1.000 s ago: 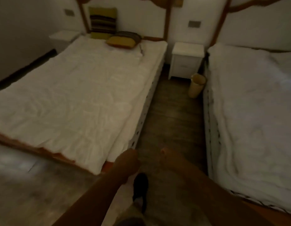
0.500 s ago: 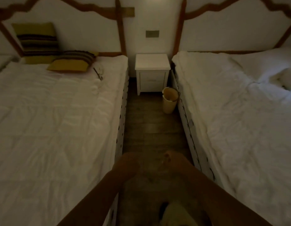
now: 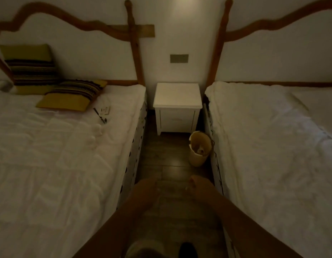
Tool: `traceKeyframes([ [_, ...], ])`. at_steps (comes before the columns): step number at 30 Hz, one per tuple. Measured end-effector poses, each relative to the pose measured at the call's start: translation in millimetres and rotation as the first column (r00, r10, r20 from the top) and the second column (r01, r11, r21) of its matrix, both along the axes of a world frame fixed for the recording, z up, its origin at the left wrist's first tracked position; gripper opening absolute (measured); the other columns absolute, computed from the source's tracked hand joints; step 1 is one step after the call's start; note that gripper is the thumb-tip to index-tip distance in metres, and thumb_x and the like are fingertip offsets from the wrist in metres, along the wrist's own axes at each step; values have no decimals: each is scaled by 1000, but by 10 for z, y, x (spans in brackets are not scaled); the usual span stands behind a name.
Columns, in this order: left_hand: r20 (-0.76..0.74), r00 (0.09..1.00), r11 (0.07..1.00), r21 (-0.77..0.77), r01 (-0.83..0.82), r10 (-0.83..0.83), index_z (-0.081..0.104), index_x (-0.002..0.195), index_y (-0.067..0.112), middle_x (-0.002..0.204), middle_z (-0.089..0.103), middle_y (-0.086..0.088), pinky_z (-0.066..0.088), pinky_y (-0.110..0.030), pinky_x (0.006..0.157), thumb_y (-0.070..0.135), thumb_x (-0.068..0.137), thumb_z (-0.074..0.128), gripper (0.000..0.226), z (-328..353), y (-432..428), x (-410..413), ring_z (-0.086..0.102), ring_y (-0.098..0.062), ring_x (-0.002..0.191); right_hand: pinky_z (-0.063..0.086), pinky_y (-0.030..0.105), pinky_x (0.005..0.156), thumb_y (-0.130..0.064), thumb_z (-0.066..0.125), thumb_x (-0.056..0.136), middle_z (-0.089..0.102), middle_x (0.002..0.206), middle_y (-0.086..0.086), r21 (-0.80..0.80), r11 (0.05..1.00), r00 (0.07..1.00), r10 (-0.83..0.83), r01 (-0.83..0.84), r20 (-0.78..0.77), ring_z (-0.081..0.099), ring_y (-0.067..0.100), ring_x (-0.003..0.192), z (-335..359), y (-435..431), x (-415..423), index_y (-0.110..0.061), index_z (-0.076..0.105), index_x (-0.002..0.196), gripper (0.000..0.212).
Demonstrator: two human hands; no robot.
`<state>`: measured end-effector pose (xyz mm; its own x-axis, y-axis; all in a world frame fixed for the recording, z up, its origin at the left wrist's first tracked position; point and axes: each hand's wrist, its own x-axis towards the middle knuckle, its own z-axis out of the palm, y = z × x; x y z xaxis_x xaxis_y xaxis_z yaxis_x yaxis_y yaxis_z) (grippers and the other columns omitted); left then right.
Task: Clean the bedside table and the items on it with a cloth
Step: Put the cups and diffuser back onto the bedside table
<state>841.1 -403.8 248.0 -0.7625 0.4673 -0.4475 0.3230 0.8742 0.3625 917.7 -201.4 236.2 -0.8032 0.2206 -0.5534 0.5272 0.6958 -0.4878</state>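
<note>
A small white bedside table [image 3: 177, 95] with one drawer stands against the wall between two beds, at the far end of the aisle. Its top shows plain white in the dim light. My left hand [image 3: 145, 189] and my right hand [image 3: 198, 185] reach forward low over the wooden floor, well short of the table. The fingers of both look curled, and I see nothing in them. No cloth is in view.
White beds flank the narrow aisle, the left bed [image 3: 59, 155] and the right bed [image 3: 273, 146]. A beige waste bin [image 3: 198, 155] stands on the floor at the table's front right. Striped pillows [image 3: 72, 94] and small items [image 3: 104, 110] lie on the left bed.
The view swung from the left bed to face straight down the aisle, and the bedside table and bin came closer. Both hands kept their pose in front of me.
</note>
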Motion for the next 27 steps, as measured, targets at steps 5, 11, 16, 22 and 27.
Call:
traceKeyframes([
  [5,39,998,998,41,-44,42,61,114,10,100,60,1,47,-22,87,23,97,47,25,-46,492,-1126,58,-13,94,49,31,84,-20,54,93,61,112,8,41,997,997,69,-67,-35,61,21,96,22,517,-1163,-11,54,119,27],
  [11,81,990,982,136,-127,117,57,122,4,112,58,-4,38,-4,69,18,98,48,29,-328,791,-2626,56,5,87,43,17,63,-24,54,93,60,116,8,-8,999,997,42,-43,-66,56,12,84,-89,894,-2687,-13,49,128,37],
  [16,77,949,941,126,-314,307,57,121,14,122,63,-8,46,-31,91,30,95,51,31,-311,741,-3722,59,-23,110,46,22,68,-28,54,93,60,115,3,2,989,988,145,-145,-44,59,14,92,-80,808,-3970,-19,44,133,43],
  [22,112,844,836,116,-536,525,45,135,13,136,50,-7,37,-32,103,35,97,49,44,-377,369,-4496,49,-21,123,40,13,74,-34,58,92,58,110,0,-79,901,904,427,-426,-1,55,10,92,-132,455,-5394,-18,36,141,56],
  [27,134,608,605,67,-793,782,42,137,18,133,53,-6,40,-33,102,40,95,49,47,-593,89,-4698,50,-21,122,45,25,84,-30,56,92,52,121,6,-106,711,713,701,-695,25,53,19,104,-498,-50,-6402,-19,38,137,50],
])
